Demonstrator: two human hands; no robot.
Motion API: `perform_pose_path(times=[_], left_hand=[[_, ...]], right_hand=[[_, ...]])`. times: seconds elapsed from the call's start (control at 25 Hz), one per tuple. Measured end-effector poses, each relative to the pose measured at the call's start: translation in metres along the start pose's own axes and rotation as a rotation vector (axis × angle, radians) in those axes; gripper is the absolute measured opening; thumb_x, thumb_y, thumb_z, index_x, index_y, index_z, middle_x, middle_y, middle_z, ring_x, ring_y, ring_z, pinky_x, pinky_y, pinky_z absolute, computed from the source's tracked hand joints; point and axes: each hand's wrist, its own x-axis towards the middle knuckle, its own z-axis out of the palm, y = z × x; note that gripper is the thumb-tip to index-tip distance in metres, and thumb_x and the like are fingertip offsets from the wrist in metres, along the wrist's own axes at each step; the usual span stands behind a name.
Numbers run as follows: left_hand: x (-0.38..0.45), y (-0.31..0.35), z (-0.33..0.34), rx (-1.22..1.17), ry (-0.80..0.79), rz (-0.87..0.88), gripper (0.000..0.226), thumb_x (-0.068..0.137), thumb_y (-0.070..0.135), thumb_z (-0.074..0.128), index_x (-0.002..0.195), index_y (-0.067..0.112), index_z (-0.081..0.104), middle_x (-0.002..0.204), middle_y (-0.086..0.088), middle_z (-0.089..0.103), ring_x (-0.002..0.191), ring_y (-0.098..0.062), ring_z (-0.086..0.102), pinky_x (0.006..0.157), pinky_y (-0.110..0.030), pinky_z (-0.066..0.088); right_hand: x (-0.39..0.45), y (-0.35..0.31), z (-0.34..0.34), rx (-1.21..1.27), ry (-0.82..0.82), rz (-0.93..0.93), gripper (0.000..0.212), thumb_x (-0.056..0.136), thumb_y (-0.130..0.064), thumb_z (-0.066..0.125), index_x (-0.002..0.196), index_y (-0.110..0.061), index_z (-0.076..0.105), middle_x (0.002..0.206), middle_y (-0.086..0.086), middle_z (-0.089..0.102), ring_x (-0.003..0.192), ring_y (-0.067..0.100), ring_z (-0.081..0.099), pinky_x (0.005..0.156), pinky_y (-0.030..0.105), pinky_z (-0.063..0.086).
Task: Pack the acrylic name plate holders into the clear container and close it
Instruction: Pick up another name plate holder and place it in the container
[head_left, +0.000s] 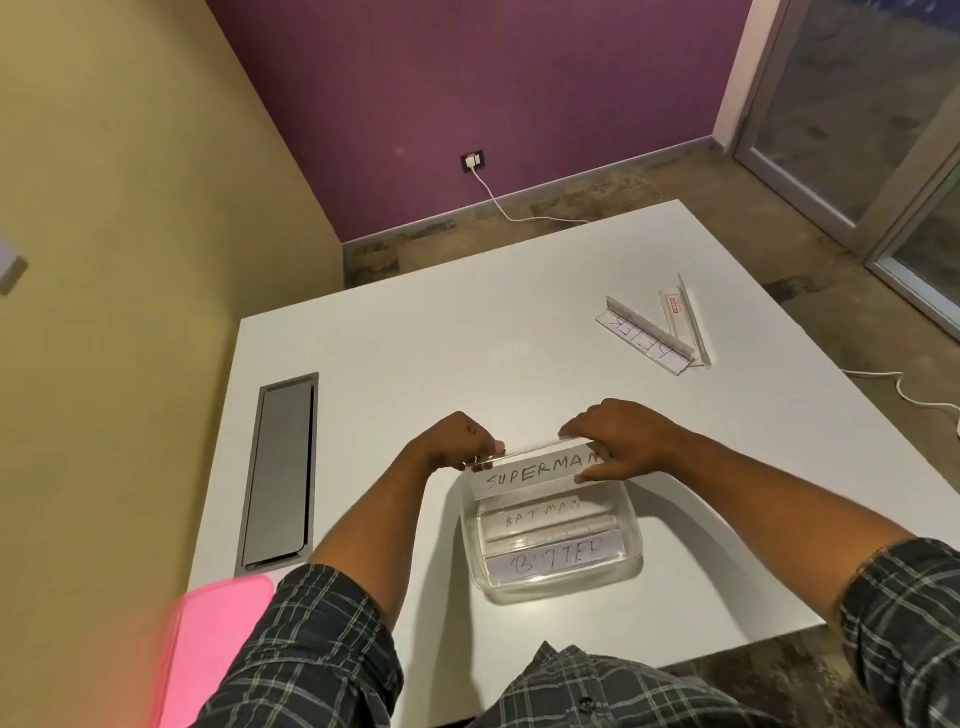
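Your SUPERMAN name plate holder (540, 469) sits across the far rim of the clear container (631, 545), gripped at both ends: your left hand (457, 441) pinches its left end with a clenched grip, and your right hand (618, 441) clamps its right end, fingers (592, 474) wrapped over the front face. Inside the container, the BATMAN holder (543, 517) lies in the middle and the BUTTER holder (558, 560) lies along the near wall, both running side to side, labels facing up. The container stands on the white desk (415, 338) just in front of you, open on top. A pink lid (213, 639) rests at the near left corner of the desk, partly behind your left sleeve (311, 654). Well apart, toward the far right of the desk, the PETER holder (644, 335) lies with its lettering turned away from you, and a further clear holder (685, 317) with a small red label lies touching it, the two forming a V. A grey cable hatch (280, 473) is set into the desk on the left. A white cable (498, 202) runs from the wall socket (472, 161) across the floor.
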Motion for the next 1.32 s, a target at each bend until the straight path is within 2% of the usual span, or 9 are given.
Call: perform_pose_path(times=[0.16, 0.28, 0.36, 0.52, 0.68, 0.88, 1.04, 1.12, 1.32], left_hand=[[-0.006, -0.003, 0.013, 0.266, -0.056, 0.003, 0.053, 0.071, 0.059, 0.082, 0.095, 0.012, 0.082, 0.097, -0.003, 0.078, 0.089, -0.016, 0.066, 0.085, -0.031, 0.052], [-0.008, -0.004, 0.028, 0.482, -0.102, -0.006, 0.062, 0.061, 0.06, 0.088, 0.111, 0.024, 0.077, 0.112, 0.005, 0.073, 0.103, -0.015, 0.063, 0.096, -0.031, 0.052], [-0.008, -0.006, 0.037, 0.533, -0.111, -0.013, 0.069, 0.06, 0.057, 0.09, 0.119, 0.025, 0.072, 0.117, 0.002, 0.07, 0.102, -0.017, 0.061, 0.097, -0.032, 0.051], [-0.01, -0.014, 0.052, 0.541, -0.16, 0.001, 0.065, 0.056, 0.056, 0.092, 0.111, 0.027, 0.075, 0.097, 0.01, 0.068, 0.099, -0.017, 0.063, 0.094, -0.033, 0.053], [-0.015, -0.012, 0.062, 0.628, -0.166, 0.047, 0.066, 0.053, 0.058, 0.092, 0.108, 0.025, 0.073, 0.093, 0.01, 0.065, 0.094, -0.016, 0.062, 0.09, -0.033, 0.055], [-0.021, -0.006, 0.074, 0.762, -0.189, 0.085, 0.065, 0.045, 0.069, 0.086, 0.088, 0.024, 0.072, 0.078, 0.011, 0.068, 0.082, -0.013, 0.065, 0.072, -0.03, 0.056], [-0.018, -0.01, 0.082, 0.881, -0.143, 0.087, 0.07, 0.058, 0.064, 0.085, 0.112, 0.022, 0.071, 0.106, 0.003, 0.073, 0.099, -0.022, 0.067, 0.086, -0.036, 0.056], [-0.016, -0.015, 0.083, 0.917, -0.113, 0.095, 0.068, 0.064, 0.058, 0.085, 0.12, 0.023, 0.069, 0.116, 0.001, 0.072, 0.106, -0.023, 0.066, 0.087, -0.035, 0.054], [-0.018, -0.03, 0.083, 0.967, -0.05, 0.124, 0.052, 0.073, 0.047, 0.081, 0.12, 0.027, 0.069, 0.121, -0.002, 0.068, 0.11, -0.026, 0.065, 0.084, -0.033, 0.05]], right_hand=[[-0.006, -0.016, 0.015, 0.028, -0.004, 0.017, 0.057, 0.082, -0.055, 0.069, 0.128, -0.024, 0.059, 0.101, -0.006, 0.069, 0.095, 0.019, 0.063, 0.082, 0.033, 0.045], [-0.008, -0.026, 0.024, 0.017, -0.004, 0.023, 0.059, 0.082, -0.055, 0.069, 0.129, -0.022, 0.059, 0.101, -0.005, 0.069, 0.096, 0.019, 0.063, 0.084, 0.033, 0.044], [-0.009, -0.03, 0.029, 0.045, -0.008, 0.006, 0.058, 0.082, -0.055, 0.07, 0.127, -0.021, 0.06, 0.098, -0.005, 0.069, 0.093, 0.02, 0.062, 0.083, 0.031, 0.042], [-0.017, -0.035, 0.039, 0.087, -0.063, -0.048, 0.059, 0.078, -0.057, 0.073, 0.12, -0.018, 0.062, 0.099, -0.002, 0.07, 0.089, 0.022, 0.063, 0.077, 0.03, 0.044], [-0.022, -0.039, 0.043, 0.083, -0.097, -0.059, 0.061, 0.072, -0.065, 0.072, 0.113, -0.021, 0.06, 0.1, -0.003, 0.069, 0.086, 0.02, 0.061, 0.071, 0.032, 0.047], [-0.027, -0.043, 0.049, 0.055, -0.205, -0.109, 0.06, 0.072, -0.064, 0.07, 0.111, -0.023, 0.052, 0.095, -0.003, 0.068, 0.079, 0.021, 0.06, 0.068, 0.034, 0.049], [-0.025, -0.043, 0.053, -0.005, -0.211, -0.088, 0.058, 0.078, -0.063, 0.066, 0.116, -0.021, 0.054, 0.095, -0.002, 0.07, 0.083, 0.023, 0.064, 0.071, 0.035, 0.05], [-0.022, -0.043, 0.055, -0.024, -0.177, -0.094, 0.052, 0.079, -0.06, 0.066, 0.108, -0.019, 0.056, 0.09, -0.004, 0.068, 0.081, 0.023, 0.064, 0.075, 0.035, 0.049], [-0.018, -0.046, 0.063, -0.09, -0.236, -0.075, 0.046, 0.076, -0.058, 0.068, 0.095, -0.02, 0.053, 0.091, -0.003, 0.066, 0.083, 0.022, 0.063, 0.074, 0.033, 0.038]])
